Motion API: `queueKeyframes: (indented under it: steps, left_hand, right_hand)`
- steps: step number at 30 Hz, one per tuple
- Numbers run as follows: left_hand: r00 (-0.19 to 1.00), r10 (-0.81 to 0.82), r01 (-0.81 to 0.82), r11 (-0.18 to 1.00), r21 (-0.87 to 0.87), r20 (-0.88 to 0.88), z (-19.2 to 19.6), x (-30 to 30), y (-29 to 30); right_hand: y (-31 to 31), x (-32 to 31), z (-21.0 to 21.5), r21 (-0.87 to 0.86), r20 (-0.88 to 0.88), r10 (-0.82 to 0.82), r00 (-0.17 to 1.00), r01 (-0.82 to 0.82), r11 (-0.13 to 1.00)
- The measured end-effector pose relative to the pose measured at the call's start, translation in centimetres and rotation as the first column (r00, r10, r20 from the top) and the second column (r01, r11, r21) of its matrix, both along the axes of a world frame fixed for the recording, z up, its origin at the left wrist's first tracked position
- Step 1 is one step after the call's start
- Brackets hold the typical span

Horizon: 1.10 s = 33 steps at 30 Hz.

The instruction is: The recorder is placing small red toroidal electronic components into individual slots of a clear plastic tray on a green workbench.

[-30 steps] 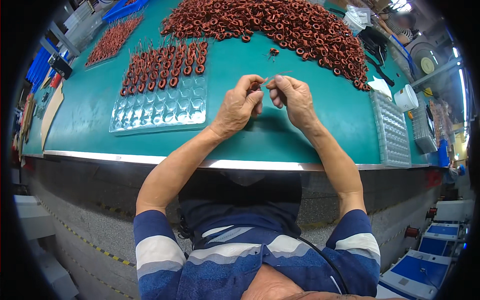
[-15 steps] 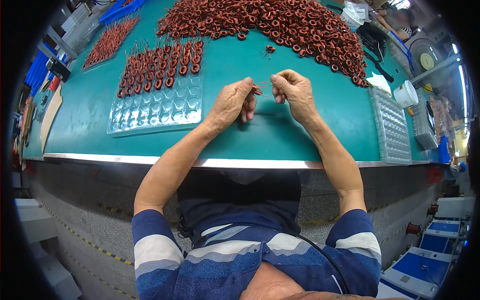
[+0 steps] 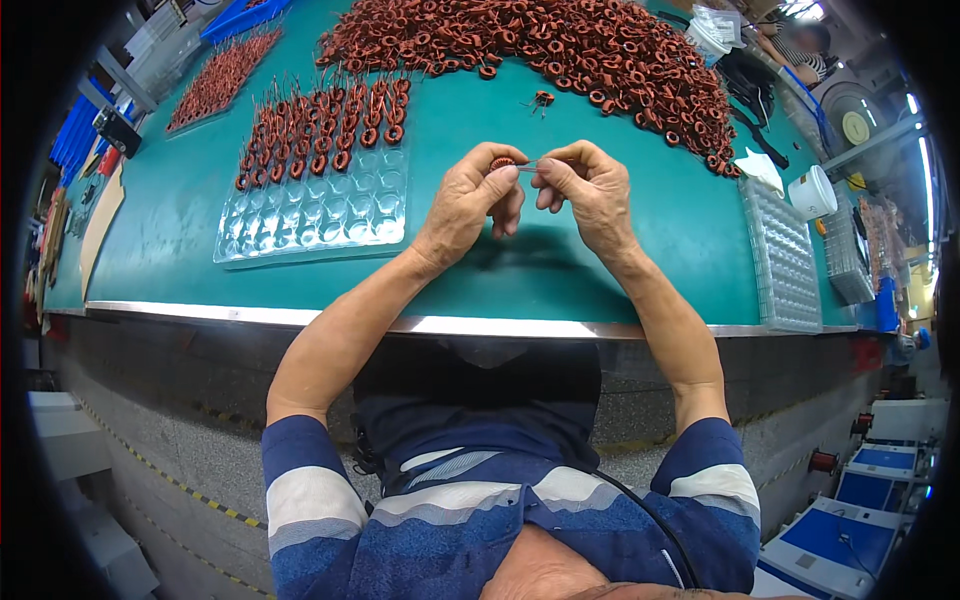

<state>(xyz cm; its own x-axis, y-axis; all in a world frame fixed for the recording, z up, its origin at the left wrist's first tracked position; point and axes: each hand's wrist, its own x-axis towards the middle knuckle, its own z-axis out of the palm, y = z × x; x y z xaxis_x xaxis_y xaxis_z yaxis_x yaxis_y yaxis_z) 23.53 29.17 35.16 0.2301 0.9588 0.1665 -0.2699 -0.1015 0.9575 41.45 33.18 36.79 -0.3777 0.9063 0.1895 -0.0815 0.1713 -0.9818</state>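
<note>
Between thumb and fingers, my left hand (image 3: 468, 200) pinches a toroidal coil (image 3: 502, 163), a ring wound with copper-red wire. Its wire leads (image 3: 529, 167) point right, and the fingertips of my right hand (image 3: 590, 190) are closed on them. Both hands are raised a little over the green table (image 3: 480, 285). To their left lies a clear plastic tray (image 3: 310, 232) with round pockets; its far rows hold several like coils (image 3: 320, 130) with leads standing up, and its near rows show bare pockets. One loose coil (image 3: 541, 98) lies beyond my hands.
A big heap of coils (image 3: 540, 40) spreads across the far side. Another filled tray (image 3: 222, 80) lies at the far left. Stacked clear trays (image 3: 785, 255) and a white tub (image 3: 811, 192) stand at the right. A metal edge (image 3: 500, 327) runs along the table front.
The coil has turned in my left fingers, its ring now showing above the thumb. My right fingers have come closer to it, and the leads look drawn together.
</note>
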Motion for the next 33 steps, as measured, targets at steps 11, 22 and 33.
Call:
queueKeyframes:
  steps: [11,22,33]
  left_hand:
    - [0.980,0.141,-0.123,0.984,-0.129,0.143,-0.7,0.4,0.4]
    - [0.883,0.207,-0.095,0.957,0.272,-0.421,-2.1,0.4,0.5]
    - [0.764,0.320,-0.024,0.881,0.472,-0.561,-2.1,0.3,0.3]
  right_hand:
    - [1.0,0.7,-0.5,0.098,0.084,-0.284,0.955,0.276,0.956]
    - [0.8,0.0,-1.2,-0.268,-0.017,0.093,0.996,-0.094,0.959]
    - [1.1,0.6,-0.7,-0.233,0.198,0.116,0.973,-0.068,0.970]
